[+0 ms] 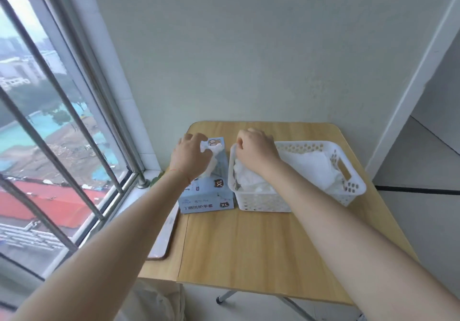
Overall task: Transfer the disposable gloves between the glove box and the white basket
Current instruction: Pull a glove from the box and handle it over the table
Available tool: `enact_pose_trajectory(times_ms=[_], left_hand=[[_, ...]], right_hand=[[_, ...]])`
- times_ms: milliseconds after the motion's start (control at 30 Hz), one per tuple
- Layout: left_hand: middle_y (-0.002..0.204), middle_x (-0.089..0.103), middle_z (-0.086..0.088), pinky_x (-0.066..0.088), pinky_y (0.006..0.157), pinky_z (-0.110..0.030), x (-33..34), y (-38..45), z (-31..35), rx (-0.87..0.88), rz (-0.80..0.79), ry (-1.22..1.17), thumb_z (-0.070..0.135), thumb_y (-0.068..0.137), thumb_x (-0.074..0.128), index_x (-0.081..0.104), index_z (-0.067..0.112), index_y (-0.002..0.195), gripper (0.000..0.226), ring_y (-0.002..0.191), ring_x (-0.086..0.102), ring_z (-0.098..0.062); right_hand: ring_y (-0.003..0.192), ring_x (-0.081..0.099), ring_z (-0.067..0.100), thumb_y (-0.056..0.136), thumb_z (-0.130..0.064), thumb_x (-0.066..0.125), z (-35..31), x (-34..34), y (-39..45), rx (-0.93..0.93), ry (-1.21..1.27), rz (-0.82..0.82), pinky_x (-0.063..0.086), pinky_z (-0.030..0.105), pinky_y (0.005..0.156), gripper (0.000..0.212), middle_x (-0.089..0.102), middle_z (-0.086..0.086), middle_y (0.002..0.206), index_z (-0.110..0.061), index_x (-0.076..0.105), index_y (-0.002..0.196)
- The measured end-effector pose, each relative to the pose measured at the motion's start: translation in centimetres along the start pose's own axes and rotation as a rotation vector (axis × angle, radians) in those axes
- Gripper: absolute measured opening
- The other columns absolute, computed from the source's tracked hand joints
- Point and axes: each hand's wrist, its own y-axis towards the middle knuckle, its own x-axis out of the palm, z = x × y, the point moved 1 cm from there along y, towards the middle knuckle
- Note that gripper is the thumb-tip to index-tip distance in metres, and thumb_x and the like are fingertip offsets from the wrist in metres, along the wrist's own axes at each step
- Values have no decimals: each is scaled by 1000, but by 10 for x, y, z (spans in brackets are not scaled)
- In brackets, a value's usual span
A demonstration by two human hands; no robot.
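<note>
— How is the scene lit?
— Soft daylight is admitted through the window (49, 126); the wall (249, 47) is evenly lit, and only faint shadows are cast on the worktop (249, 246).
— And the sharpness?
— Straight lines nearest the window are bowed by the wide lens, and slight softness is seen throughout.

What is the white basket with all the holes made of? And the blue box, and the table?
The white basket looks like moulded plastic: smooth, slightly glossy walls with even punched holes and a cut-out handle. The blue glove box seems to be thin printed cardboard, with flat folded faces and sharp edges. The table shows a pale wood grain, though it may be a printed laminate rather than solid wood.
</note>
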Motion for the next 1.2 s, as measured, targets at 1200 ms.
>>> enact_pose_trajectory(times_ms=[1200], left_hand=[[92, 71, -10, 55, 76, -29, -46, -16, -10, -100, -79, -809, 22, 89, 69, 72, 5, 94, 18, 83, 62, -16]], right_hand=[[80, 59, 16, 95, -21, 56, -54, -13, 26, 185, 613, 115, 45, 26, 71, 13, 61, -4, 82, -12, 65, 92]])
